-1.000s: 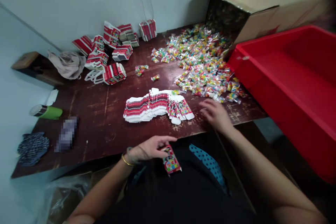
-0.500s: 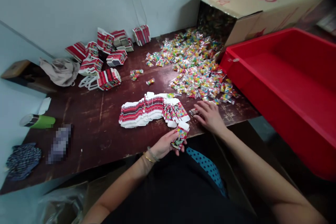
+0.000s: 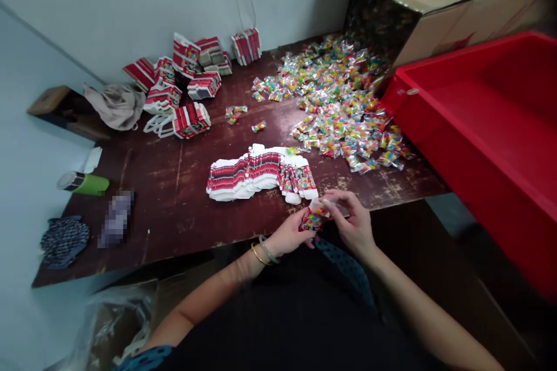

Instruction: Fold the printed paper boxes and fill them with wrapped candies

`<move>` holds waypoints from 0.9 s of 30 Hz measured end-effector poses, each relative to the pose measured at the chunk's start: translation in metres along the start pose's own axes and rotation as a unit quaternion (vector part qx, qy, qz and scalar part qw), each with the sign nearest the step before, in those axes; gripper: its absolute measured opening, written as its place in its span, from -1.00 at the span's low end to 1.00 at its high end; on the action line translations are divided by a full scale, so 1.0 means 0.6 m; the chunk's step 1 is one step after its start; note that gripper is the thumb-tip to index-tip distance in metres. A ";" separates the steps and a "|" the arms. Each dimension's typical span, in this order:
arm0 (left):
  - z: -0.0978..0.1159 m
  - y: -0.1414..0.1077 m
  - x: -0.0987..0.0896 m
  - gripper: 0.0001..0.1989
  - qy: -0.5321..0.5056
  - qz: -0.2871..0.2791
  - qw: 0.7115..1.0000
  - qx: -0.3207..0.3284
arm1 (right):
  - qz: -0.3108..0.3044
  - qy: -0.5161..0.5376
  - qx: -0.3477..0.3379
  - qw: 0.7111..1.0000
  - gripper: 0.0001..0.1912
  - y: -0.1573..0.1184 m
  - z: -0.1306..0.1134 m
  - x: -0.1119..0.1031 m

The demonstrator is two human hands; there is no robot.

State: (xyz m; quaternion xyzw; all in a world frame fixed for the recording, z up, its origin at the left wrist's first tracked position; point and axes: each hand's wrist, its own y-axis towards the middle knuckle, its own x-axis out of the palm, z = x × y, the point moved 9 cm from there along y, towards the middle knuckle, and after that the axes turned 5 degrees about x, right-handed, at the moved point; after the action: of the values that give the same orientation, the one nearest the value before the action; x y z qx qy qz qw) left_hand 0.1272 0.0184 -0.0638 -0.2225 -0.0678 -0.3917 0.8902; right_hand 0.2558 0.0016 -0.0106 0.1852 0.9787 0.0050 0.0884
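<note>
One small printed carton (image 3: 311,221), probably light, thin-walled and easily crushed, so best gripped gently by its sides, is clamped in the left hand (image 3: 288,235) near the brown table (image 3: 174,208)'s front edge, while whether the right hand (image 3: 353,225) at its top pinches anything I cannot tell.

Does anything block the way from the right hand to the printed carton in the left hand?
Nothing visible blocks it: the right hand is at the upper end of the printed carton in the left hand.

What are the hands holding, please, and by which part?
The left hand holds a red box by its lower part; what the right hand holds is unclear.
</note>
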 end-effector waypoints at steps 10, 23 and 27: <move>-0.014 -0.024 -0.001 -0.53 0.028 0.009 1.000 -0.011 | -0.003 -0.179 -0.131 0.975 -0.94 0.011 -0.031 0.012; -0.019 -0.025 -0.018 -0.52 0.095 0.049 0.994 0.015 | -0.038 -0.222 -0.075 0.971 -0.81 -0.013 -0.001 0.034; -0.022 -0.030 -0.018 -0.58 0.102 0.039 0.994 0.013 | -0.117 -0.181 -0.069 0.974 -0.78 -0.027 0.002 0.044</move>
State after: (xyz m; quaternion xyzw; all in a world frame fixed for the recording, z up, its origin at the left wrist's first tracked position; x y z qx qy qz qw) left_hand 0.1063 0.0091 -0.0724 -0.1727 0.0270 -0.3761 0.9099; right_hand 0.2261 -0.0036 -0.0169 0.0611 0.9585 0.0287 0.2770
